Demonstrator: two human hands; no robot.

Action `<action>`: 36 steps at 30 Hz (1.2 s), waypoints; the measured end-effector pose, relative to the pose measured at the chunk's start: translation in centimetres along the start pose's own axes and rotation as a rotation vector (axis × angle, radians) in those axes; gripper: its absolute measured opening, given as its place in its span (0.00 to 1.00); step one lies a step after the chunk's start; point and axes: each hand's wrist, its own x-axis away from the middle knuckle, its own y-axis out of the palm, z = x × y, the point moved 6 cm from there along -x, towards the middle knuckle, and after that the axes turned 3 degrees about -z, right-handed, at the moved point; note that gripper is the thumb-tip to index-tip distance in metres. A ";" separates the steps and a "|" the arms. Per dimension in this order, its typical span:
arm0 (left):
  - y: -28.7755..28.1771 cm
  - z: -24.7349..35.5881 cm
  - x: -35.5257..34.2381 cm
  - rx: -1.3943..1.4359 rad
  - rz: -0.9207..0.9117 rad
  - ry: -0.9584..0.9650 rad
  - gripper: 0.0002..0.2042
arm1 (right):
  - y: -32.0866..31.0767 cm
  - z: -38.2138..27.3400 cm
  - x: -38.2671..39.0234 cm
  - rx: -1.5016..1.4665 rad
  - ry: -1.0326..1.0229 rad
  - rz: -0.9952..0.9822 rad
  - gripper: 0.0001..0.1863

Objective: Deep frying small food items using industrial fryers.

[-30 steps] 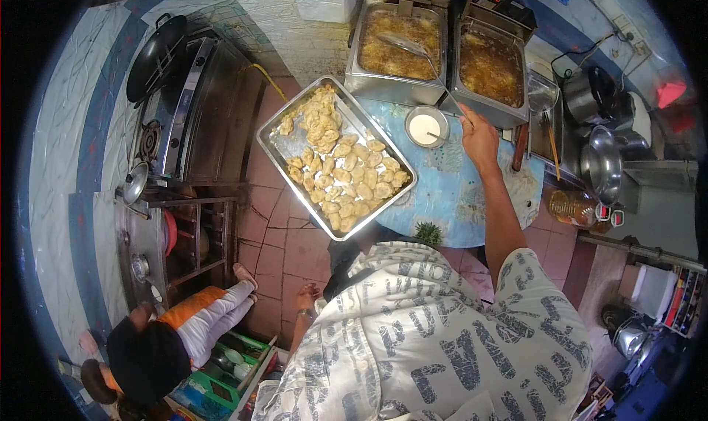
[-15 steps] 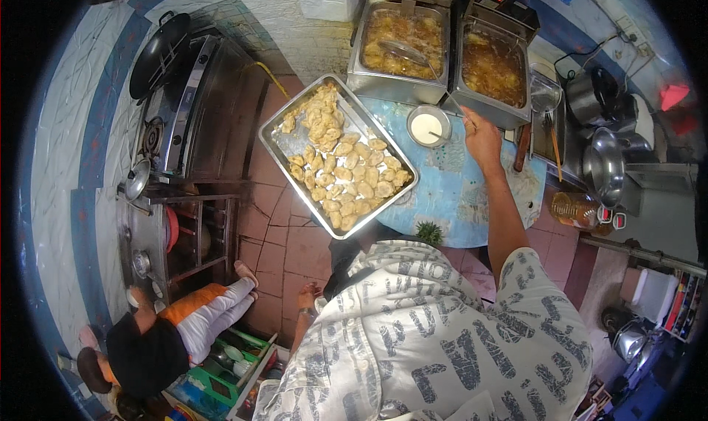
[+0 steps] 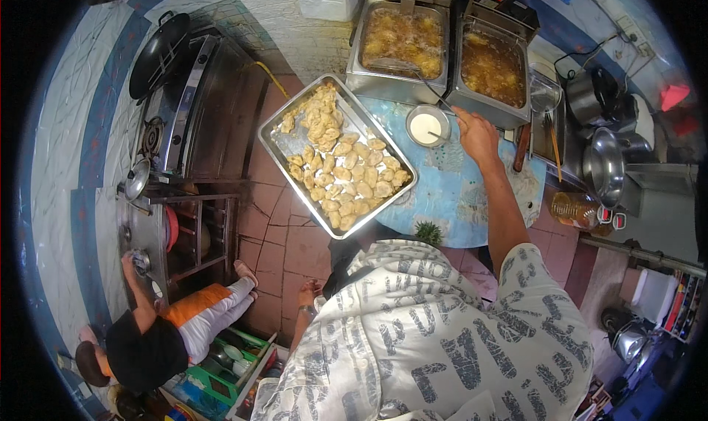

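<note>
My right hand (image 3: pixel 479 137) is wrapped round the handle of a long-handled skimmer (image 3: pixel 394 64). The skimmer's head lies at the near edge of the left deep fryer (image 3: pixel 402 92), which holds bubbling oil with pale battered pieces (image 3: pixel 420 33). Under that hand's left side is a metal bowl of white batter (image 3: pixel 426 128) with a spoon in it. By my left side hangs my left hand (image 3: pixel 310 292), holding nothing that I can see, with its fingers loosely apart. In front of me, a metal tray (image 3: pixel 293 192) carries many fried pieces (image 3: pixel 361 174).
A second fryer (image 3: pixel 493 70) bubbles on the right. A wooden-handled tool (image 3: pixel 522 148) leans beside it. Steel pots (image 3: pixel 590 100) and an oil jug (image 3: pixel 574 210) stand farther right. At left, another person (image 3: pixel 151 340) reaches toward a steel counter (image 3: pixel 140 236).
The skimmer's head has moved left and toward me, to the near edge of the left fryer. My right hand has shifted slightly left. The other person's arm has reached forward onto the counter.
</note>
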 end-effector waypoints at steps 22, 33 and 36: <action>-0.6 -0.7 -1.8 0.004 -0.019 -0.024 0.14 | -1.6 2.4 -0.2 -0.194 0.170 0.202 0.17; -0.4 1.5 0.5 -0.014 0.006 0.015 0.13 | -1.0 2.2 -0.6 -0.340 0.211 0.376 0.16; 0.0 2.0 1.2 0.012 0.038 -0.030 0.13 | -1.4 1.3 -1.1 -0.316 0.171 0.398 0.16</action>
